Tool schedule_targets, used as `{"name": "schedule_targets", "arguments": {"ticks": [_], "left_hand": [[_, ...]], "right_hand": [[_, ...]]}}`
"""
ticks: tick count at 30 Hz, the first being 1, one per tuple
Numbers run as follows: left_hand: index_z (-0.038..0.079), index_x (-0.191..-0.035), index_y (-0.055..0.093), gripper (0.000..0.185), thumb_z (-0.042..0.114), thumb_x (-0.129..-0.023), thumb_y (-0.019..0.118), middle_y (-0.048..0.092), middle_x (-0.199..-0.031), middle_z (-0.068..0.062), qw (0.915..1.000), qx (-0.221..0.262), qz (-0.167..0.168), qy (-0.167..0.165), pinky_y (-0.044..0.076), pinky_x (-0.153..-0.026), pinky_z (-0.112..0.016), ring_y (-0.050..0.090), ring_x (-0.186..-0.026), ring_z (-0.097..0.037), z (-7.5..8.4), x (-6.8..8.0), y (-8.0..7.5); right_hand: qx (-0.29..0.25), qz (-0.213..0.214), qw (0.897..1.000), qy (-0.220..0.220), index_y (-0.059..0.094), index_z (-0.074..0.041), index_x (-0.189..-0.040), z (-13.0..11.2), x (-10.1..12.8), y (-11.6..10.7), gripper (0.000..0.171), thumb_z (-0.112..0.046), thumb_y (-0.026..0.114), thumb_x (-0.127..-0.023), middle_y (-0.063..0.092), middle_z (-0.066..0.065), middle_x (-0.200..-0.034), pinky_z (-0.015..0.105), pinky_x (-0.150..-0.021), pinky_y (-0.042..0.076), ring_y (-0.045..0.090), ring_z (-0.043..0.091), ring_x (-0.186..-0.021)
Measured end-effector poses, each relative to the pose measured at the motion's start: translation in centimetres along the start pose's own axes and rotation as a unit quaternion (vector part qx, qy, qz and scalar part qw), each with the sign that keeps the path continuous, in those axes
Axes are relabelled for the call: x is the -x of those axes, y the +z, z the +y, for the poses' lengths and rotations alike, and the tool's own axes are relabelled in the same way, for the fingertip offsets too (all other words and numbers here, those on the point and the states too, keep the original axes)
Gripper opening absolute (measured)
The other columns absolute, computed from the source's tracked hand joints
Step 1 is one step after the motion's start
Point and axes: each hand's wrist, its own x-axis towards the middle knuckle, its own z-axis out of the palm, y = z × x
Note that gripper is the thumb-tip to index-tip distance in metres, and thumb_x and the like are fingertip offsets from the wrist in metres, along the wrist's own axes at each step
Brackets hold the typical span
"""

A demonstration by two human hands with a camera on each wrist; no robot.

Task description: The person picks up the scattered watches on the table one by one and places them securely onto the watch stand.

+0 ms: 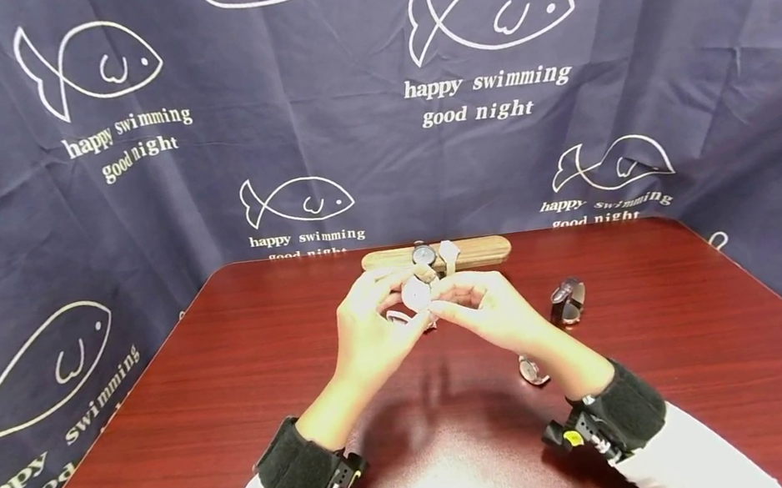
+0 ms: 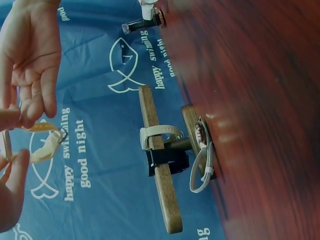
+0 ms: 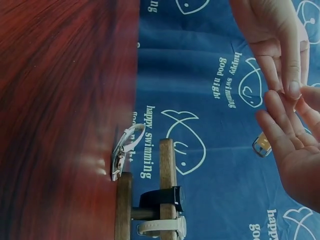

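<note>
In front of the stand, both hands hold up a wristwatch point(image 1: 416, 294) with a pale face and a yellowish strap point(image 2: 46, 149). My left hand point(image 1: 371, 324) pinches it from the left, thumb below and fingers above. My right hand point(image 1: 487, 307) meets it from the other side, thumb and fingertips pinching its edge. A metal buckle point(image 3: 260, 145) dangles at the strap's end in the right wrist view. Fingers partly hide the watch case in both wrist views. Beyond the hands stands a wooden watch stand point(image 1: 483, 250), its bar carrying a black watch point(image 1: 424, 255) and a cream-strapped watch point(image 1: 449, 253).
A white-strapped watch point(image 2: 204, 160) lies against the stand's base, partly behind my left hand in the head view. To the right on the reddish-brown table point(image 1: 233, 402) sit a dark-strapped watch point(image 1: 568, 302) and another watch point(image 1: 531, 370) near my right forearm. A blue curtain point(image 1: 371, 112) hangs behind.
</note>
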Motion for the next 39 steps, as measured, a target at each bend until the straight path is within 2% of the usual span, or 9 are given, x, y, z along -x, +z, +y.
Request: {"name": "schedule_targets", "arguments": {"ticks": [4, 6, 9, 13, 20, 26, 29, 35, 39], "left_hand": [[0.009, -0.094, 0.067, 0.034, 0.015, -0.062, 0.075, 0.059, -0.092, 0.003, 0.9999, -0.016, -0.002, -0.001, 0.049, -0.062, -0.019, 0.058, -0.076, -0.006, -0.1, -0.1, -0.1], [0.009, -0.094, 0.067, 0.032, 0.016, -0.063, 0.073, 0.061, -0.09, 0.003, 0.9991, -0.041, 0.006, 0.011, 0.047, -0.065, -0.02, 0.058, -0.078, -0.006, -0.3, -0.3, -0.2], [0.009, -0.093, 0.068, 0.03, 0.017, -0.065, 0.072, 0.063, -0.088, 0.002, 0.9972, -0.07, 0.015, 0.022, 0.045, -0.067, -0.022, 0.057, -0.081, -0.009, -0.6, -0.5, -0.3], [0.008, -0.096, 0.067, 0.036, 0.016, -0.062, 0.076, 0.063, -0.087, 0.0, 0.9962, -0.085, 0.0, 0.019, 0.045, -0.067, -0.022, 0.057, -0.079, -0.011, -1.3, -0.7, -0.5], [0.01, -0.098, 0.067, 0.04, 0.016, -0.06, 0.078, 0.063, -0.089, -0.001, 0.9921, -0.123, -0.025, 0.0, 0.045, -0.069, -0.025, 0.057, -0.079, -0.012, -3.1, -0.9, -1.1], [0.01, -0.096, 0.067, 0.038, 0.016, -0.06, 0.077, 0.063, -0.089, -0.003, 0.9866, -0.159, -0.029, -0.018, 0.044, -0.074, -0.029, 0.057, -0.083, -0.014, -5.0, -1.1, -2.6], [0.008, -0.096, 0.067, 0.039, 0.015, -0.059, 0.076, 0.064, -0.09, -0.004, 0.9859, -0.164, -0.028, -0.017, 0.045, -0.074, -0.03, 0.058, -0.083, -0.015, -6.2, -1.6, -3.4], [0.005, -0.095, 0.067, 0.04, 0.014, -0.058, 0.078, 0.063, -0.089, -0.007, 0.9813, -0.186, -0.044, -0.023, 0.044, -0.072, -0.033, 0.057, -0.081, -0.019, -9.2, -2.9, -4.6], [0.005, -0.094, 0.067, 0.04, 0.014, -0.057, 0.078, 0.064, -0.088, -0.008, 0.9711, -0.218, -0.082, -0.05, 0.042, -0.072, -0.036, 0.056, -0.079, -0.022, -11.5, -3.8, -5.0]], "right_hand": [[0.004, -0.009, 1.0, -0.008, 0.061, 0.001, -0.093, 0.8, -0.1, -0.2, 0.014, 0.002, 0.061, -0.08, 0.064, 0.019, -0.085, 0.028, -0.071, 0.051, 0.063, 0.022, -0.079], [0.014, -0.015, 1.0, -0.013, 0.061, 0.0, -0.095, 1.4, -0.2, -0.3, 0.016, 0.001, 0.062, -0.079, 0.065, 0.017, -0.085, 0.027, -0.071, 0.051, 0.063, 0.015, -0.078], [0.024, -0.025, 0.999, -0.018, 0.06, 0.003, -0.1, 0.8, -0.2, -0.4, 0.021, 0.002, 0.061, -0.08, 0.065, 0.015, -0.086, 0.028, -0.072, 0.051, 0.063, 0.021, -0.08], [0.049, -0.032, 0.998, -0.023, 0.06, 0.006, -0.102, -0.4, -0.1, -0.5, 0.022, 0.004, 0.059, -0.08, 0.065, 0.016, -0.088, 0.027, -0.071, 0.05, 0.062, 0.03, -0.082], [0.091, -0.008, 0.996, -0.007, 0.061, 0.005, -0.096, -0.6, -0.2, -1.3, 0.016, 0.004, 0.059, -0.08, 0.065, 0.016, -0.087, 0.027, -0.069, 0.05, 0.061, 0.034, -0.081], [0.134, 0.016, 0.991, 0.003, 0.063, 0.004, -0.092, 1.2, -1.6, -2.9, 0.013, -0.001, 0.061, -0.08, 0.066, 0.012, -0.085, 0.027, -0.069, 0.05, 0.063, 0.024, -0.08], [0.189, 0.029, 0.981, 0.0, 0.065, -0.001, -0.089, 2.4, -2.7, -4.1, 0.011, -0.005, 0.062, -0.08, 0.066, 0.005, -0.082, 0.025, -0.067, 0.05, 0.062, 0.014, -0.076], [0.323, 0.047, 0.945, -0.011, 0.066, -0.007, -0.086, 3.6, -5.1, -6.9, 0.01, -0.011, 0.063, -0.078, 0.066, 0.002, -0.076, 0.029, -0.062, 0.048, 0.062, 0.011, -0.067], [0.339, 0.043, 0.94, 0.019, 0.066, -0.007, -0.085, 4.2, -6.3, -8.3, 0.01, -0.01, 0.061, -0.077, 0.066, 0.004, -0.076, 0.03, -0.061, 0.046, 0.061, 0.014, -0.066]]}}
